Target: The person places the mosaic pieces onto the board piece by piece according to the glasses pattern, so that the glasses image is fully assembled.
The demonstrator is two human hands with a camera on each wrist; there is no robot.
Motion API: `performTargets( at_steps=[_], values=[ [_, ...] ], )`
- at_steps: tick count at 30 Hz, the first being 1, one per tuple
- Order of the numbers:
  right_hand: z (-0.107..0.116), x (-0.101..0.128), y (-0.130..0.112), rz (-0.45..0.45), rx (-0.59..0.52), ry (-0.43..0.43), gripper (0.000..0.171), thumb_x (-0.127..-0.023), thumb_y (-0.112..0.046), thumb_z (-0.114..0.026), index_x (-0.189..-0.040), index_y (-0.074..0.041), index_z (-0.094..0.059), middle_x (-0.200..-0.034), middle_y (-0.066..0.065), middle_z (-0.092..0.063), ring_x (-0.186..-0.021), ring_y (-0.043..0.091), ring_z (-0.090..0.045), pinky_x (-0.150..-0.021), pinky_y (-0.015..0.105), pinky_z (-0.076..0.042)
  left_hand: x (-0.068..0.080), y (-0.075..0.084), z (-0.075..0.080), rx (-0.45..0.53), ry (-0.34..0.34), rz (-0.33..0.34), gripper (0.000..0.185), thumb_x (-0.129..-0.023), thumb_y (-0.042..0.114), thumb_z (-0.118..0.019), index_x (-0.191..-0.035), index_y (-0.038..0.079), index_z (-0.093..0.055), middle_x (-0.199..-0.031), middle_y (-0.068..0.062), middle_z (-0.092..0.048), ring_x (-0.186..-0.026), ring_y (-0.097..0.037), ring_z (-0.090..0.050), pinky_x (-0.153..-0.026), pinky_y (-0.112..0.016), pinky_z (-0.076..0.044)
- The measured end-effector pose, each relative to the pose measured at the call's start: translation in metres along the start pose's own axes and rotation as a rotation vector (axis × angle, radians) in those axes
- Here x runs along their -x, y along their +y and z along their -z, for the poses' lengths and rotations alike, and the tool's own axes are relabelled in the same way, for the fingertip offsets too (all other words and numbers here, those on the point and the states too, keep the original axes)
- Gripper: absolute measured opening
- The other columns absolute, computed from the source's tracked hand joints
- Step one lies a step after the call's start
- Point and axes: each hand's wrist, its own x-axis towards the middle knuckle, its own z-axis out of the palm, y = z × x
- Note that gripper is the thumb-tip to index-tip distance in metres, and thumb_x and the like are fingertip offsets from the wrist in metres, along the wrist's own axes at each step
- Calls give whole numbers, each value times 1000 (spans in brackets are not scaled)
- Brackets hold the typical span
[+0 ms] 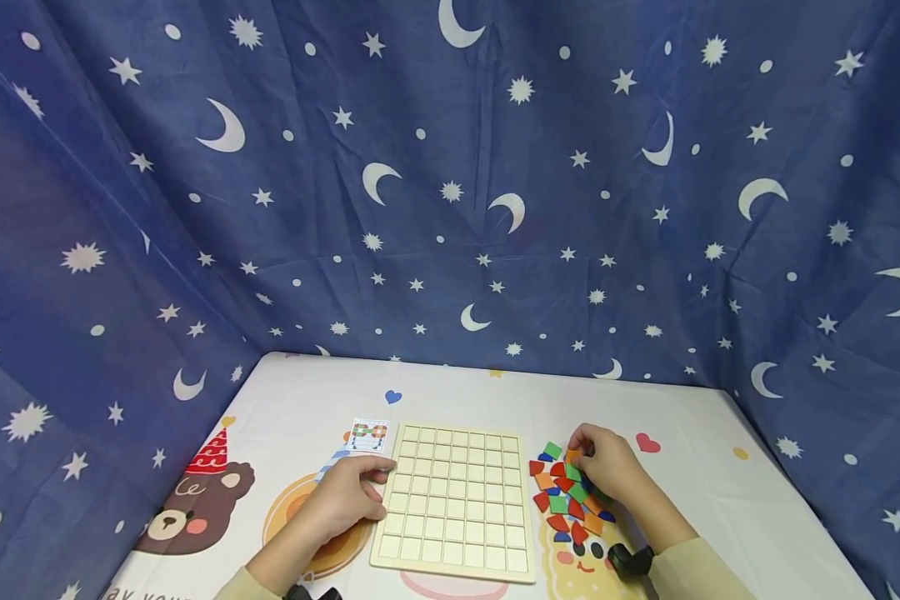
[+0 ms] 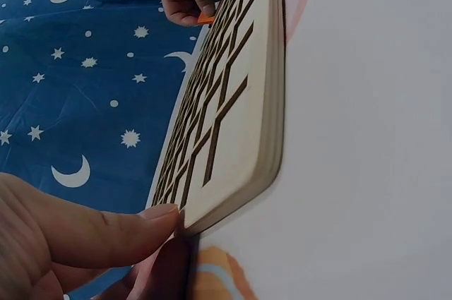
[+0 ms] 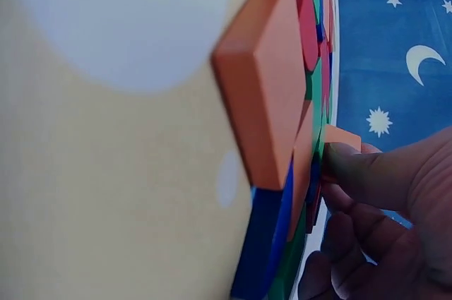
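Observation:
A cream wooden grid board (image 1: 453, 500) with rows of square recesses lies on the table. My left hand (image 1: 348, 496) touches its left edge. In the left wrist view, the thumb (image 2: 145, 233) is straight and its tip rests against the board's rim (image 2: 265, 102). To the right of the board lies a loose pile of flat tiles (image 1: 576, 492) in red, green, orange and blue. At the far side of that pile, my right hand (image 1: 607, 458) pinches an orange tile (image 3: 344, 136) between thumb and fingertips. Part of this tile is hidden by the fingers.
A small printed pattern card (image 1: 367, 434) lies beyond the board's upper left corner. The white tablecloth (image 1: 690, 467) carries cartoon prints, including a bear (image 1: 195, 508). A dark blue curtain (image 1: 450, 208) with moons and stars encloses the table's back and sides.

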Motion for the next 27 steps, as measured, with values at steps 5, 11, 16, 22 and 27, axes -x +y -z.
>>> performTargets(
  at_steps=[5, 11, 16, 22, 27],
  values=[
    [3, 1, -5, -7, -24, 4, 14, -95, -1, -77, -98, -13, -72, -89, 4, -66, -85, 21, -60, -81, 37, -64, 1, 0, -3, -63, 26, -8, 71, -62, -19, -86, -130, 0, -74, -107, -11, -66, -80, -19, -63, -65, -26, -55],
    [5, 2, -18, -19, -74, 27, 12, -97, -2, -74, -101, -13, -78, -95, 5, -73, -85, 21, -63, -82, 37, -65, 1, 0, -4, -80, 35, 0, 70, -62, -19, -85, -128, 2, -75, -108, -10, -66, -80, -19, -62, -64, -27, -54],
    [-1, 1, -32, -10, -139, 23, 12, -96, -1, -75, -100, -12, -80, -94, 5, -74, -84, 21, -63, -78, 33, -62, 2, 1, -4, -84, 29, -4, 71, -62, -19, -84, -129, 2, -75, -109, -10, -66, -80, -19, -61, -61, -27, -53],
    [-14, -2, -52, -26, -249, -10, 8, -94, -4, -79, -95, -11, -80, -88, 4, -75, -76, 21, -64, -68, 28, -57, 3, 3, -4, -72, 24, -1, 72, -61, -20, -84, -129, 2, -75, -108, -10, -65, -81, -19, -61, -61, -27, -53],
    [-29, -5, -70, -9, -325, -58, 8, -92, -4, -81, -93, -11, -81, -83, 3, -74, -69, 23, -65, -60, 32, -56, 3, 4, -4, -67, 28, 5, 72, -61, -20, -84, -129, 2, -75, -109, -11, -65, -81, -20, -61, -62, -27, -54]
  ],
)
